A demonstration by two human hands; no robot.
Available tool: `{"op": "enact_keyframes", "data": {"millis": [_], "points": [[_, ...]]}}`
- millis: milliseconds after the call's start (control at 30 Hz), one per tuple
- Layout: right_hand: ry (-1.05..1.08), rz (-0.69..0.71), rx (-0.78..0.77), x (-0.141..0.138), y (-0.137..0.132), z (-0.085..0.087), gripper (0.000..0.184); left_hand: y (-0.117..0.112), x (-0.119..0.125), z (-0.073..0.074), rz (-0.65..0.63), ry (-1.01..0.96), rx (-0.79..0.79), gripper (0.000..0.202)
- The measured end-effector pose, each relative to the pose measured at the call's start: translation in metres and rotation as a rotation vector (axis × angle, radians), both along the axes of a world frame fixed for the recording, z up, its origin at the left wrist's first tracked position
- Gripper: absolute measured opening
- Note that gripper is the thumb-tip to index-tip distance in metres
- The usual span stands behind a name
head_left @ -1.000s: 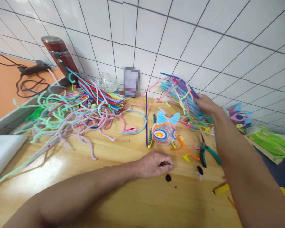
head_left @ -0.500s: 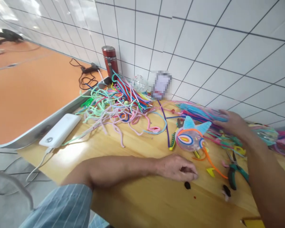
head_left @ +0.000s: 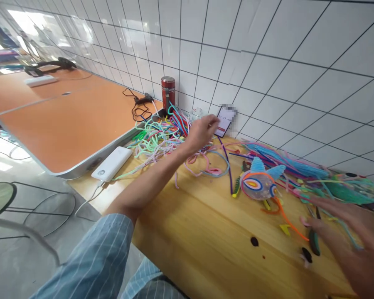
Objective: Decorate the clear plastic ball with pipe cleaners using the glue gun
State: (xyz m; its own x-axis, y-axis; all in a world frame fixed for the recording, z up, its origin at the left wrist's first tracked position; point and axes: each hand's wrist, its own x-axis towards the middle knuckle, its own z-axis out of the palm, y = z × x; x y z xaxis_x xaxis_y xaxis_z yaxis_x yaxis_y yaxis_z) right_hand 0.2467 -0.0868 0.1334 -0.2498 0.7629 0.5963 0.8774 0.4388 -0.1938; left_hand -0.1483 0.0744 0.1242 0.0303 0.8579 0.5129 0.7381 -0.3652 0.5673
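Note:
My left hand (head_left: pixel 202 132) hovers over the right end of the pile of pipe cleaners (head_left: pixel 156 139), beside a propped-up phone (head_left: pixel 225 120). Its fingers are loosely bent and slightly apart, with nothing visible in them. My right hand (head_left: pixel 350 243), blurred, is at the right with fingers stretched out above the pliers (head_left: pixel 314 241), which it partly hides. Between the hands stands a clear round ball figure (head_left: pixel 258 189) with light-blue pipe-cleaner ears, ringed eyes and an orange strand. A bundle of blue pipe cleaners (head_left: pixel 299 166) lies behind it along the wall.
A red flask (head_left: pixel 168 93) and a clear ball (head_left: pixel 195 113) stand by the tiled wall. On the left lies a white power bank (head_left: pixel 112 162) with a cable. Yellow-green-handled pliers (head_left: pixel 237 185), a black oval piece (head_left: pixel 254 241) and yellow scraps (head_left: pixel 285 229) lie on the wooden table.
My left hand has risen from the table's front to the pile near the phone. My right hand has left the blue bundle and come back towards me. The view has turned left.

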Motion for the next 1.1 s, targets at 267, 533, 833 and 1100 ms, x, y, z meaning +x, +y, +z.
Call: {"op": "enact_keyframes", "data": {"millis": [267, 533, 833, 1100], "points": [[-0.061, 0.364, -0.004, -0.052, -0.054, -0.074, 0.020, 0.038, -0.067, -0.055, -0.063, 0.520, -0.223, 0.063], [-0.034, 0.466, 0.021, -0.053, -0.053, -0.103, 0.017, 0.066, -0.082, -0.075, -0.096, 0.373, -0.224, 0.031], [-0.011, 0.440, -0.046, -0.042, -0.051, -0.104, 0.017, 0.080, -0.107, -0.058, -0.124, -0.141, -0.215, 0.025], [-0.025, 0.433, -0.091, -0.037, -0.052, -0.110, 0.019, 0.086, -0.104, -0.058, -0.191, -0.357, -0.233, 0.030]]}}
